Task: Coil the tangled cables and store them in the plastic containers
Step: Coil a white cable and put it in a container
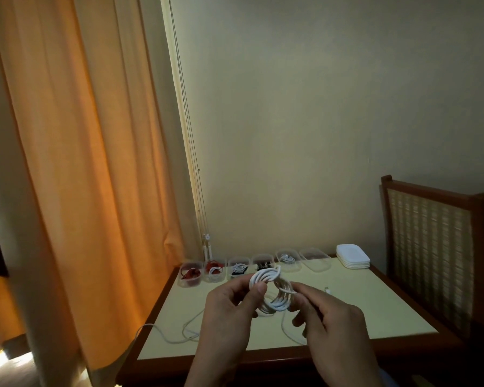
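Okay, status from the head cam, left to right. Orange fabric curtain [67, 163] hangs down the far left, beside the counter [375, 303], which has a pale yellow top and a dark wood rim.

Loose white cable tail [176, 335] lies in slack loops on the counter's near-left part and reaches its left edge.

Six clear plastic containers sit in a row along the back edge:
- first container [191, 273]: red cable
- second container [214, 270]: red and white cable
- third container [238, 269]: white and black
- fourth container [263, 263]: black
- fifth container [287, 259]: small white coil
- sixth container [316, 259]: I can't make out any contents

Left hand [229, 311] is curled, with the thumb and fingers pinching the upper-left side of the white cable coil [274, 291]. The coil has several turns. It is held up over the middle of the counter, on the near side of the container row, not in any container.

Right hand [327, 317] is also curled, its fingertips gripping the coil's right side.

Small white connector end [327, 289] lies on the counter just past the right hand.

Stack of white plastic lids [352, 259] sits at the right end of the container row. Wooden chair with a woven cane back [430, 247] stands against the counter's right side.
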`<state>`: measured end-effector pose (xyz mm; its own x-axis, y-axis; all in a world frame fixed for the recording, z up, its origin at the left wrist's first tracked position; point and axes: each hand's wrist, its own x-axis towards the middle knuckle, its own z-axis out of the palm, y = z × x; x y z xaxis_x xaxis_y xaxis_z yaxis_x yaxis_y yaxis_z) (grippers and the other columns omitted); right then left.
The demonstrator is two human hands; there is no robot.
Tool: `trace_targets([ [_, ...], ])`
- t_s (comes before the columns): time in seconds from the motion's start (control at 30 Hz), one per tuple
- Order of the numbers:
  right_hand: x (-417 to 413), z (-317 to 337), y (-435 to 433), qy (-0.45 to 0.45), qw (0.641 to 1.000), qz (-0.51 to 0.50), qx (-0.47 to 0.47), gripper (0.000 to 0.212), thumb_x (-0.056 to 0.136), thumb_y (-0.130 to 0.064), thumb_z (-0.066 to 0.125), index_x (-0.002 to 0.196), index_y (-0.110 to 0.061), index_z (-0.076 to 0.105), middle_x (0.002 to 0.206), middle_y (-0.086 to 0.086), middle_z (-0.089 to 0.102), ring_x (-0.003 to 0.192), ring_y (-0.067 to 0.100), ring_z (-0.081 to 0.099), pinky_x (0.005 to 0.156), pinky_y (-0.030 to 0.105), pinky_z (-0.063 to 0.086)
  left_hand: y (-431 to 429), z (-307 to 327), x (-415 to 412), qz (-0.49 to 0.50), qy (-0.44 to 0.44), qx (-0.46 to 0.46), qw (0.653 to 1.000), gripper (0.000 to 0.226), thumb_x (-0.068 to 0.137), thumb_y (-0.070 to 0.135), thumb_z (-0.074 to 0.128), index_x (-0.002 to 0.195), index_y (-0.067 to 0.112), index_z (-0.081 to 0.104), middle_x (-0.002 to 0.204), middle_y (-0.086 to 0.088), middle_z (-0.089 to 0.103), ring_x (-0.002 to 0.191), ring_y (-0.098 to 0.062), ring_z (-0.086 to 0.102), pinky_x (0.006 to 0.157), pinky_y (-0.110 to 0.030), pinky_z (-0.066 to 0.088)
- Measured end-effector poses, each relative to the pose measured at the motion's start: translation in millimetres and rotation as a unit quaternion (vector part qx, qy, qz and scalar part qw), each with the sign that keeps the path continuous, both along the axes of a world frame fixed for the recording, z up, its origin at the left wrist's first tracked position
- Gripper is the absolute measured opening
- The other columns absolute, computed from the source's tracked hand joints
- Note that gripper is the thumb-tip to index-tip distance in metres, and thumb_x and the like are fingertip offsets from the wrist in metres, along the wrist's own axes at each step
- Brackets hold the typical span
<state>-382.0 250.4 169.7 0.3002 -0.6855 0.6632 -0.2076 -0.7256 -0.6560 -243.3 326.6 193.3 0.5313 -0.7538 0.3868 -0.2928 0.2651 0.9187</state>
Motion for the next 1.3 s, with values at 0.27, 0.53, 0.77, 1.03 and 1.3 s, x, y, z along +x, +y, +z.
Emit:
trace_targets([
  [0.27,-2,-6,-14,-0.141,0.988,-0.031,0.056,0.025,0.094,-0.011,0.065,0.087,-0.034,0.073,0.072,-0.015,0.071,0.071,-0.001,0.069,0.067,0.009,0.047,3,-2,-1,-0.019,-0.008,0.02,1.0,0.014,0.095,0.025,0.066,0.104,0.028,0.076,0.082,0.007,0.076,0.069,0.001,0.063,0.065,-0.015,0.051],
  [0.53,1,-7,-18,-0.241,0.92,0.097,0.294,0.019,0.099,-0.005,0.057,0.095,-0.008,0.075,0.085,0.007,0.078,0.08,0.023,0.077,0.072,0.038,0.063,-8,-9,-1,-0.087,-0.016,0.092,0.992,0.027,0.104,0.033,0.054,0.101,0.026,0.08,0.094,-0.001,0.077,0.081,-0.01,0.068,0.078,-0.02,0.055],
  [0.77,2,-30,-40,-0.216,0.935,0.034,0.281,0.016,0.097,-0.004,0.062,0.094,-0.012,0.075,0.081,0.004,0.078,0.069,0.022,0.076,0.063,0.029,0.062,-24,-28,12,-0.138,0.028,0.123,0.982,0.029,0.104,0.006,0.053,0.111,0.018,0.079,0.097,-0.009,0.077,0.085,-0.014,0.067,0.081,-0.025,0.056],
  [1.03,3,-60,-63,-0.198,0.948,-0.035,0.247,0.013,0.096,-0.011,0.065,0.097,-0.018,0.077,0.086,-0.006,0.077,0.079,0.008,0.075,0.071,0.026,0.061,-43,-56,8,-0.111,0.075,0.124,0.983,0.02,0.096,0.003,0.066,0.11,0.012,0.079,0.101,-0.004,0.079,0.096,-0.018,0.075,0.085,-0.027,0.06],
  [1.3,6,-79,-74,-0.23,0.885,0.127,0.385,0.017,0.096,-0.009,0.062,0.1,-0.013,0.078,0.1,0.011,0.077,0.095,0.028,0.074,0.084,0.045,0.059,-87,-81,6,-0.246,0.352,0.096,0.898,0.027,0.092,0.005,0.065,0.115,-0.007,0.073,0.116,-0.025,0.071,0.104,-0.028,0.071,0.09,-0.034,0.06],
])
